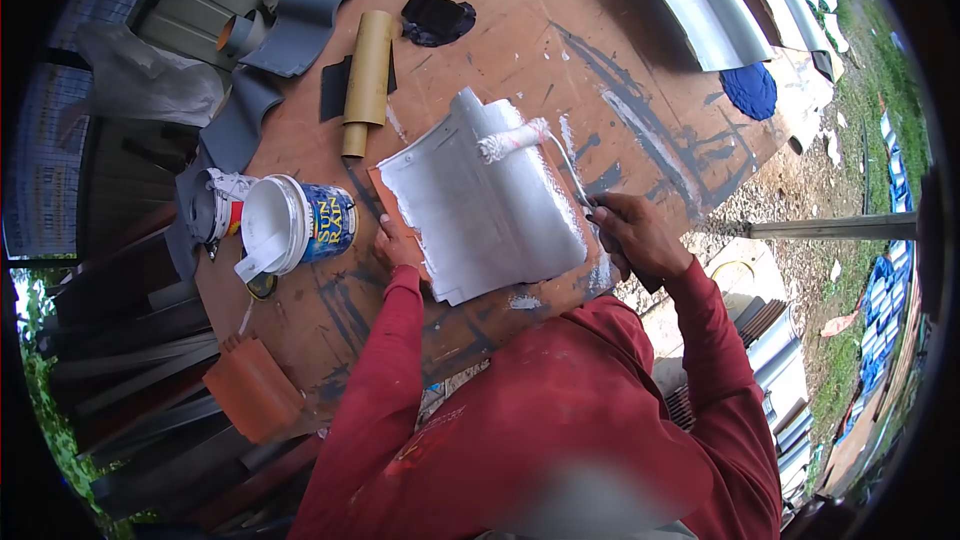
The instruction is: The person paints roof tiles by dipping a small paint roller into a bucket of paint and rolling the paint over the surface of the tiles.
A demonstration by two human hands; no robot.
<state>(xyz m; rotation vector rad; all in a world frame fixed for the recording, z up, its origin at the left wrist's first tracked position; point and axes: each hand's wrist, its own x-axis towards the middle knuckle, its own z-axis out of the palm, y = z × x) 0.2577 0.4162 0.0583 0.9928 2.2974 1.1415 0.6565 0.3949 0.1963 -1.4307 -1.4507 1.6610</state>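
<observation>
Closed around the handle of the paint roller (513, 141) in the right grip (638, 230), and curled at the orange lower-left edge of the white-coated roof tile (470, 215), holding it, in the left grip (400, 243). Touching the tile's upper right part with the roller's white cover, over the paint-streaked surface (500, 40). Just beside on the left, near the open paint bucket (332, 222); farther out, among the cardboard tube (370, 70), grey tiles (302, 30) and blue paint patch (750, 91).
</observation>
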